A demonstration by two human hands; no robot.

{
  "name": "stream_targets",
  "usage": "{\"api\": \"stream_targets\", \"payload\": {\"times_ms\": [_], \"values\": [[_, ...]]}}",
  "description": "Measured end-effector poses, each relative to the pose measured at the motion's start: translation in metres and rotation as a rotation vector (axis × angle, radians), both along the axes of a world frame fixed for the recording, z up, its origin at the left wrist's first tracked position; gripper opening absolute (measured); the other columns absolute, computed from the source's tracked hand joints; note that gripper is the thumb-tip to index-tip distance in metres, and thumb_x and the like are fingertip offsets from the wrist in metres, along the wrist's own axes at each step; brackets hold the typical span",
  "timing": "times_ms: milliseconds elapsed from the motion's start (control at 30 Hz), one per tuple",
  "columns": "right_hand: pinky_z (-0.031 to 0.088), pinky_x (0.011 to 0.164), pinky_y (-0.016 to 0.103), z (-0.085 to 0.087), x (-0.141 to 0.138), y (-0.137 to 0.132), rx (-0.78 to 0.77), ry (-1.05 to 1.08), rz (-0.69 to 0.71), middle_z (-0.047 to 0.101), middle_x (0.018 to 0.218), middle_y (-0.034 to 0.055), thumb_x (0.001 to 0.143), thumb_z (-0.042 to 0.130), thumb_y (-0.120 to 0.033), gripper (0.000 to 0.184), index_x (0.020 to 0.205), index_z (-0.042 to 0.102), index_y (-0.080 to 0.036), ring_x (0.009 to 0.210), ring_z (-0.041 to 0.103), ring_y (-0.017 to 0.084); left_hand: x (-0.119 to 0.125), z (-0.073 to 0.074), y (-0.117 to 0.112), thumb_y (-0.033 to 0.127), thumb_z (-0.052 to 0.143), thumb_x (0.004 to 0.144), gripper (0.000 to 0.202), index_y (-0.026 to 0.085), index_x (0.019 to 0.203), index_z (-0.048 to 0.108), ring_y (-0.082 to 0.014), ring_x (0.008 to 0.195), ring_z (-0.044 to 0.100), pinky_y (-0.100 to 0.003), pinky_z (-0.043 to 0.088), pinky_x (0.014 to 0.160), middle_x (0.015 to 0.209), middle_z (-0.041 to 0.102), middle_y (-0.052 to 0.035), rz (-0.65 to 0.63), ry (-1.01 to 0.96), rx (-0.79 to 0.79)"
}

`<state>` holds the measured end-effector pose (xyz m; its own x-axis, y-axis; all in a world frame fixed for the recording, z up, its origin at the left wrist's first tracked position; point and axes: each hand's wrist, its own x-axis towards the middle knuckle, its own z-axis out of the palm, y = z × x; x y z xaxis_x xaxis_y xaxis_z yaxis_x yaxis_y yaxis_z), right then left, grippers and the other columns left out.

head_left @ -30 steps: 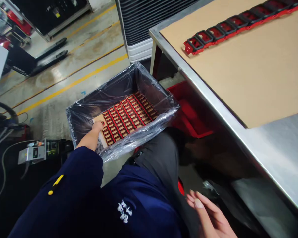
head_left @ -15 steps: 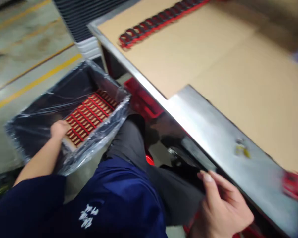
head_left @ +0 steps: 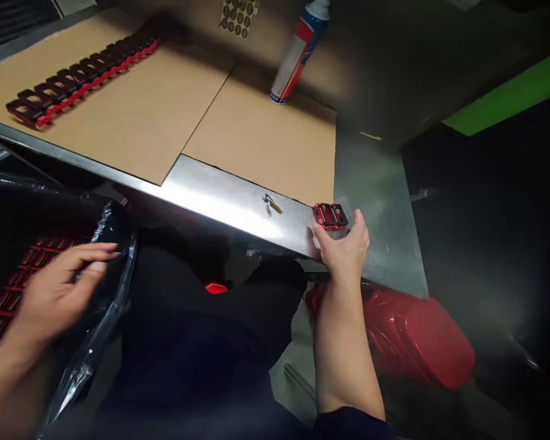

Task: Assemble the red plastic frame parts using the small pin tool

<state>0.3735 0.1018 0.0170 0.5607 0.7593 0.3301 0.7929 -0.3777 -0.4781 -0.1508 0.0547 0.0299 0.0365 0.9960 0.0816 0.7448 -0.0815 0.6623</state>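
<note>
Right hand (head_left: 346,247): thumb and forefinger spread apart around a small group of red-and-black frames (head_left: 330,216) on the table's bare metal strip (head_left: 201,186), near its front edge; firm contact cannot be told. Left hand (head_left: 62,290): blurred, over the plastic liner (head_left: 123,275), thumb and forefinger loosely curved near each other; cannot tell whether anything is pinched.

Risks, as judged: a lopsided grip could tip the frames over the edge; dragging them across metal could scuff their finish; the loose liner could snag the left fingers.

Materials: frames, rounded-cornered openings, smooth, apparently rigid; strip, brushed and glaring; cardboard (head_left: 132,116), matte, flat, tan, bearing a long row of similar frames (head_left: 80,76); liner, clear, crinkled, glossy; spray can (head_left: 297,58), cylindrical, upright; small tool (head_left: 272,205), metallic, part yellow
</note>
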Motion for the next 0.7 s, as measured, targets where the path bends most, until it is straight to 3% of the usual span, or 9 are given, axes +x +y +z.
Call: {"api": "stream_targets", "payload": {"times_ms": [67,200,300,367,433,533,600,700], "values": [[0.034,0.118,0.061,0.007,-0.003,0.013,-0.042,0.042,-0.052,0.052,0.152,0.0223,0.067,0.08,-0.057,0.105,0.154,0.04,-0.014,0.142,0.046,0.041,0.05,0.002,0.004,0.041,0.056,0.096,0.023,0.023,0.099,0.07,-0.0256,0.108,0.072,-0.048,0.057,0.101,0.114,0.076,-0.0048,-0.129,-0.182,0.002],[0.041,0.113,0.059,0.021,-0.011,0.016,-0.048,0.08,-0.147,0.064,0.137,0.0227,0.07,0.078,-0.048,0.091,0.147,0.05,-0.009,0.13,0.056,0.041,0.134,-0.007,-0.011,0.033,0.059,0.098,0.018,0.022,0.101,0.072,-0.0244,0.112,0.071,-0.041,0.056,0.101,0.119,0.074,-0.0092,-0.404,-0.524,-0.234],[0.046,0.11,0.059,0.02,-0.049,-0.012,0.092,0.041,-0.06,0.065,0.133,0.0211,0.073,0.077,-0.046,0.083,0.144,0.053,-0.011,0.126,0.06,0.039,0.178,-0.012,-0.026,0.038,0.065,0.095,0.032,0.024,0.124,0.065,-0.0262,0.114,0.071,-0.041,0.058,0.097,0.132,0.067,-0.0131,-0.335,-0.913,-0.497],[0.053,0.103,0.056,0.011,-0.092,-0.042,0.178,-0.019,0.164,0.066,0.129,0.0179,0.079,0.077,-0.047,0.08,0.147,0.049,-0.017,0.116,0.065,0.036,0.201,-0.012,-0.03,0.041,0.079,0.085,0.058,0.027,0.136,0.055,-0.0266,0.117,0.07,-0.04,0.058,0.096,0.141,0.061,-0.013,-0.184,-1.17,-0.606],[0.056,0.1,0.056,0.0,-0.139,-0.074,0.257,-0.075,0.426,0.067,0.125,0.0168,0.083,0.077,-0.042,0.076,0.148,0.047,-0.019,0.115,0.065,0.035,0.215,-0.01,-0.028,0.04,0.089,0.073,0.074,0.027,0.136,0.053,-0.0235,0.112,0.071,-0.037,0.058,0.097,0.137,0.063,-0.0105,-0.033,-1.369,-0.671],[0.056,0.1,0.06,-0.013,-0.19,-0.109,0.238,0.012,0.593,0.062,0.131,0.0193,0.086,0.076,-0.033,0.08,0.155,0.038,-0.021,0.124,0.06,0.039,0.219,-0.009,-0.021,0.035,0.093,0.067,0.063,0.02,0.119,0.06,-0.0165,0.093,0.073,-0.03,0.059,0.088,0.11,0.072,-0.005,0.198,-1.466,-0.774],[0.055,0.102,0.065,-0.016,-0.204,-0.122,0.211,0.132,0.655,0.059,0.135,0.0196,0.084,0.077,-0.032,0.086,0.158,0.034,-0.023,0.13,0.055,0.041,0.209,-0.011,-0.02,0.033,0.093,0.067,0.052,0.017,0.107,0.063,-0.0145,0.081,0.071,-0.025,0.059,0.073,0.096,0.072,-0.0028,0.277,-1.449,-0.869],[0.05,0.109,0.068,-0.013,-0.2,-0.132,0.149,0.406,0.751,0.057,0.142,0.0167,0.082,0.079,-0.033,0.092,0.16,0.031,-0.027,0.138,0.051,0.041,0.186,-0.014,-0.024,0.033,0.092,0.066,0.048,0.016,0.102,0.064,-0.0139,0.069,0.068,-0.021,0.054,0.055,0.087,0.071,-0.0023,0.222,-1.495,-1.011]]}}
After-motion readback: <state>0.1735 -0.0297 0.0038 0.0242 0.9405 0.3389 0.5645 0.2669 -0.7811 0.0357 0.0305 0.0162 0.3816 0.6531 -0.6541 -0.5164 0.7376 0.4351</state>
